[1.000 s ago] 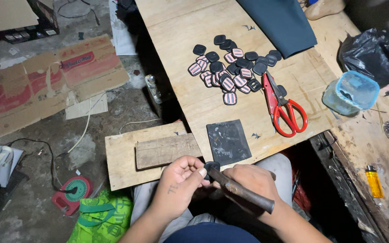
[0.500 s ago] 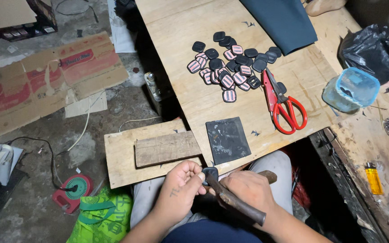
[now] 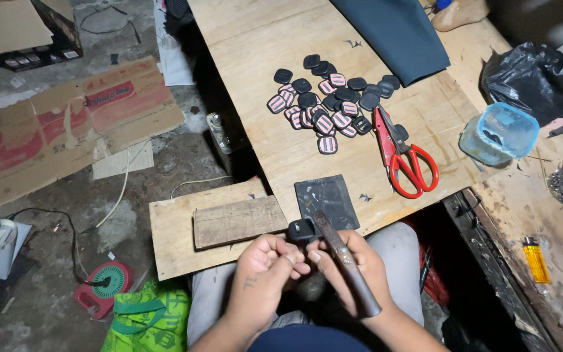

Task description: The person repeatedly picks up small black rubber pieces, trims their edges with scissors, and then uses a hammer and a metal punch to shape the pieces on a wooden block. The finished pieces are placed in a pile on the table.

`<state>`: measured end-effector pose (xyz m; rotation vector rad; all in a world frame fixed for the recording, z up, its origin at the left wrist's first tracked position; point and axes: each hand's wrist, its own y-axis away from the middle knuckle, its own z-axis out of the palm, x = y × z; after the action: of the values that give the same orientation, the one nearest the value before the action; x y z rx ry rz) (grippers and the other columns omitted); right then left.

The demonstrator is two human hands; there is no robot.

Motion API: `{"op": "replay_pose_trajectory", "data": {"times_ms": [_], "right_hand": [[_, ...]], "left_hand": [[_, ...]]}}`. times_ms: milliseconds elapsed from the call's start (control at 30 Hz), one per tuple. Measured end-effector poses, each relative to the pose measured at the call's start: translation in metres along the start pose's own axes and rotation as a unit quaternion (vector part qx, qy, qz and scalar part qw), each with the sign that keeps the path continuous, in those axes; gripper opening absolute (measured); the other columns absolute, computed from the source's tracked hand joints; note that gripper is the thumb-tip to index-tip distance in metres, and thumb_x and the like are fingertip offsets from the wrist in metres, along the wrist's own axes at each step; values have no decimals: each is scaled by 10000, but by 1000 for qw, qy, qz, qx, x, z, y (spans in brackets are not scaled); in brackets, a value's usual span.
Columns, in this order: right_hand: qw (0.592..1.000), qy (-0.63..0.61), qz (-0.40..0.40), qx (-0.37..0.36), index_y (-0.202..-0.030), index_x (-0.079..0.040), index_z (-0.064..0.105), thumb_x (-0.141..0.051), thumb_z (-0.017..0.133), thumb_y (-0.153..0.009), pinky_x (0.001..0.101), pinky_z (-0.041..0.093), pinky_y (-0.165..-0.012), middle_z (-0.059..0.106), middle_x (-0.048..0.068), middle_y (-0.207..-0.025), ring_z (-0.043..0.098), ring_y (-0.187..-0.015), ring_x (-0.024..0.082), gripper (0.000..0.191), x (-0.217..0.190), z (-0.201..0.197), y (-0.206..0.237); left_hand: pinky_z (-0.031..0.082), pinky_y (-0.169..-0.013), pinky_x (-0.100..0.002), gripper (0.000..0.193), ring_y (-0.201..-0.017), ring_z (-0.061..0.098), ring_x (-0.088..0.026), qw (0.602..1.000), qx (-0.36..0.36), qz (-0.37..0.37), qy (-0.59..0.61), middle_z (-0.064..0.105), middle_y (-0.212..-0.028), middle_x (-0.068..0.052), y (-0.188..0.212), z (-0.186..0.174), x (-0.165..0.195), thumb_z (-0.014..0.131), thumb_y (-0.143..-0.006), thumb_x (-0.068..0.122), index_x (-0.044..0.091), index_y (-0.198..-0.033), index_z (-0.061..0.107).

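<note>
My left hand (image 3: pixel 262 274) and my right hand (image 3: pixel 350 267) meet over my lap, just near of the plywood tabletop (image 3: pixel 262 39). Between the fingertips of both I pinch a small black patch (image 3: pixel 302 230); my left grip is closed on its near left edge, fingers curled tight. My right grip is wrapped around a dark metal tool (image 3: pixel 345 261), a long handle that lies across my palm with its tip up at the patch, while the thumb and forefinger of that hand also press on the patch.

Just far of my hands a dark square mat (image 3: pixel 326 199) lies on the tabletop's near edge, with nothing on it. To its left a rough wooden block (image 3: pixel 239 221) sits on a lower board (image 3: pixel 171 241). Farther off, a pile of small patches (image 3: pixel 324 104) is spread out, some plain black, some with pink and white stripes. Red-handled scissors (image 3: pixel 402 153) lie just right of the pile, and a dark sheet of material (image 3: pixel 399 32) lies at the far end.

As I judge it, many pieces are already cut and heaped, and I am working on one by hand. How many in the pile are finished I cannot tell.
</note>
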<state>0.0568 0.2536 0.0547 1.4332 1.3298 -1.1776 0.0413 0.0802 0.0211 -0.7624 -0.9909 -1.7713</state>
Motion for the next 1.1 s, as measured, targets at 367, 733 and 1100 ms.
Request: {"op": "replay_pose_trajectory", "data": {"times_ms": [367,733,1100], "right_hand": [[999,6,-13,-31,-1082,17,613,-97,643,-948,287,552,-881,754,101,-1107,694,-989,142,179,12,-11,-28],[990,136,-8,18,-1069,0,625,-134,651,-940,287,562,-847,779,93,-1072,738,-949,144,188,33,-34,-24],[921,387,21,46,-1100,-35,628,-225,775,-847,427,523,-698,651,203,-856,668,-776,371,350,21,-67,-49]], "left_hand": [[502,-583,-250,188,-727,621,-135,989,-40,-11,-142,723,-1082,-142,-67,-30,-14,522,-931,-29,23,-1112,536],[578,-770,-278,123,-915,703,-176,991,-58,23,-121,699,-1021,-136,-70,-67,-12,523,-942,-13,-5,-1053,575],[532,-656,-434,160,-741,691,-340,800,39,210,-561,705,-818,-133,-69,-44,32,662,-919,139,40,-1042,639]]}}
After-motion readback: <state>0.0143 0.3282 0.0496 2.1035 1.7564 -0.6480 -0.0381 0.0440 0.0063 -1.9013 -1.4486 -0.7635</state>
